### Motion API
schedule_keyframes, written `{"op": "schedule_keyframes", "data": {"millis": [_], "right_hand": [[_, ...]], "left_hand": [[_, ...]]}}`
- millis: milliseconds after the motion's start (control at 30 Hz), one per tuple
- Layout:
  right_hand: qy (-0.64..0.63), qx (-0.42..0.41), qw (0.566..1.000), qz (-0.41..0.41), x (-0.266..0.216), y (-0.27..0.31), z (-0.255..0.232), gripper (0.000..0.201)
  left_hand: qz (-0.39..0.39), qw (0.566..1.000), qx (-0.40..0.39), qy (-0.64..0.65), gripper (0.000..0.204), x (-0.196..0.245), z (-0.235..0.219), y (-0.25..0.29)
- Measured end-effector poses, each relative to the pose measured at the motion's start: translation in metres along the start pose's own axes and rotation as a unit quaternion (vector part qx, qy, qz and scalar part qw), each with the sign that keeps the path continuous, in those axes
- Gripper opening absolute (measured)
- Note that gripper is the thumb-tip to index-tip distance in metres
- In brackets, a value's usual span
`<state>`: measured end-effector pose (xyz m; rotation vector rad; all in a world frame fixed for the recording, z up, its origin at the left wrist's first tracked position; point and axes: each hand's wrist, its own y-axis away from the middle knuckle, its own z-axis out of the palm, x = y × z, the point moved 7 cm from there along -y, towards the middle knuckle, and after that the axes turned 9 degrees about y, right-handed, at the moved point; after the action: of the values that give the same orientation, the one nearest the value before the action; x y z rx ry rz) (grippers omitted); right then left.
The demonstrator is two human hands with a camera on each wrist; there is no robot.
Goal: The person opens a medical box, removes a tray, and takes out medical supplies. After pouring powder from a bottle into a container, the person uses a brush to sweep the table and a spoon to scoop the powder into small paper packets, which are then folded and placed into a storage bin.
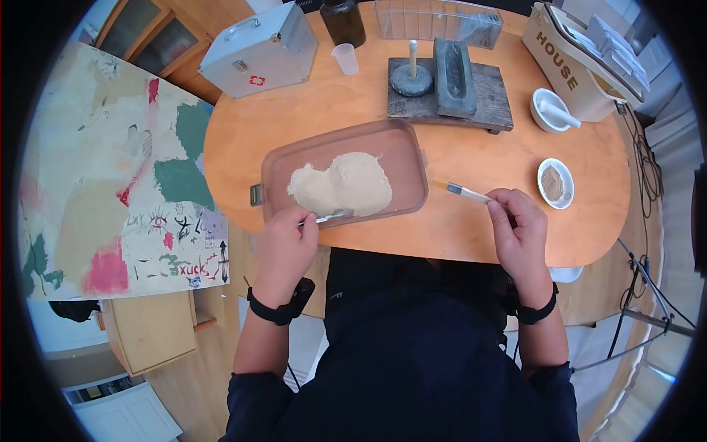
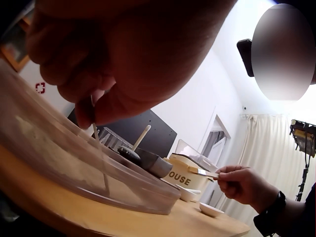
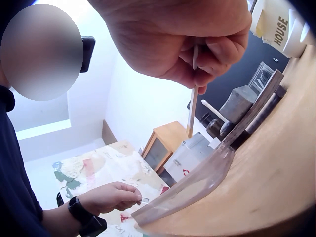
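Observation:
My left hand point(image 1: 289, 247) pinches a thin silvery metal tool point(image 1: 337, 215), its end at the lower edge of a pale powder heap point(image 1: 359, 180). That heap spreads over the floor of a translucent brownish tray point(image 1: 283, 155) with a raised rim. In the left wrist view the tool's shaft reaches down behind the tray's near wall. My right hand point(image 1: 521, 230) holds a flat brush point(image 1: 465, 191) between thumb and fingers, right of the tray. The brush's tan bristles point left, towards the tray, and are clear of the powder.
Near the right hand sits a white bowl point(image 1: 546, 163) with brown powder. Behind it are a white mortar with pestle point(image 1: 545, 99), a dark wooden board point(image 1: 492, 81) bearing a stone trough and round grinder, and a HOUSE bin point(image 1: 582, 96). A metal first-aid case point(image 1: 276, 48) stands back left.

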<state>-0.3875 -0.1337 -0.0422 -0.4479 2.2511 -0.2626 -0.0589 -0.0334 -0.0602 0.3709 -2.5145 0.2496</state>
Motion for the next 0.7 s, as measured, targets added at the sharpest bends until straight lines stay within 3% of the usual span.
{"op": "schedule_keyframes", "data": {"millis": [200, 300, 400, 500, 600, 667, 700], "right_hand": [[-0.01, -0.001, 1.0, 0.013, 0.006, 0.001, 0.001, 0.004], [-0.018, 0.0, 0.999, 0.043, 0.015, 0.002, 0.001, 0.004], [-0.024, 0.015, 0.999, 0.041, 0.018, 0.003, -0.002, 0.005], [-0.036, 0.02, 0.998, 0.047, 0.02, 0.003, -0.003, 0.005], [-0.019, 0.01, 0.998, 0.054, 0.022, 0.004, -0.003, 0.006], [-0.016, 0.011, 0.999, 0.048, 0.019, 0.003, -0.004, 0.006], [-0.014, 0.008, 0.999, 0.045, 0.018, 0.002, -0.004, 0.006]], "left_hand": [[-0.006, 0.995, 0.053, 0.081, 0.015, -0.003, -0.011, 0.002], [-0.051, 0.986, 0.068, 0.142, 0.016, -0.016, -0.016, 0.005], [-0.061, 0.988, 0.053, 0.133, 0.014, -0.026, -0.012, 0.009], [-0.023, 0.994, 0.067, 0.079, 0.015, -0.024, -0.012, 0.016], [-0.068, 0.992, 0.072, 0.072, 0.017, -0.029, -0.014, 0.017], [-0.02, 0.997, 0.059, -0.051, 0.017, -0.024, -0.012, 0.02], [-0.018, 0.996, 0.064, -0.052, 0.017, -0.024, -0.013, 0.021]]}}
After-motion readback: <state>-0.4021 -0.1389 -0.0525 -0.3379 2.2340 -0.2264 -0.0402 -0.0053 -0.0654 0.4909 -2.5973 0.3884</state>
